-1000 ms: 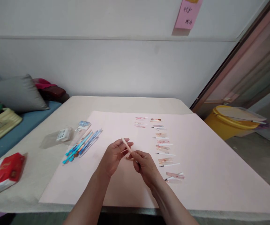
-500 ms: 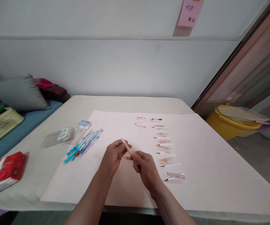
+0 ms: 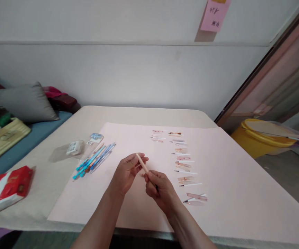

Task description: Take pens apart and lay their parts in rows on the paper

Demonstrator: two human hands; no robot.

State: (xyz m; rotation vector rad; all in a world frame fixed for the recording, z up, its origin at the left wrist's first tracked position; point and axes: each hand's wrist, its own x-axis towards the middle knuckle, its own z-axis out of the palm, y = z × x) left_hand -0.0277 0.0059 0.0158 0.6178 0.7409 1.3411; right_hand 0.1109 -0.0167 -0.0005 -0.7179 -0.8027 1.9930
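One pale wall [image 3: 100,74] with one pink note [image 3: 215,16] stands behind one table [image 3: 144,116], whose cream top carries one large pale pink sheet [image 3: 243,193]. At far left, one grey pillow [image 3: 25,102] rests on a blue seat [image 3: 39,129], and one red-and-white packet [image 3: 9,186] lies near the table's left edge. Next come one small white box [image 3: 74,147] with clear wrapping, one blue-and-white box [image 3: 96,137], and one bundle of pens [image 3: 94,160], mostly blue, overlapping too much for an exact count.

Two hands meet at the middle, above the sheet. The left hand [image 3: 125,173] curls its fingers around the upper end of one pale pen barrel [image 3: 142,163]; whether they actually grip it cannot be told. The right hand [image 3: 161,185] grasps the barrel's lower end, so it slants between the two.

Farther right lie pen parts in two columns: a short one [image 3: 157,136] with one white refill, then a longer one [image 3: 184,165] with seven white refills. Beyond the table stands one yellow bucket [image 3: 253,140].
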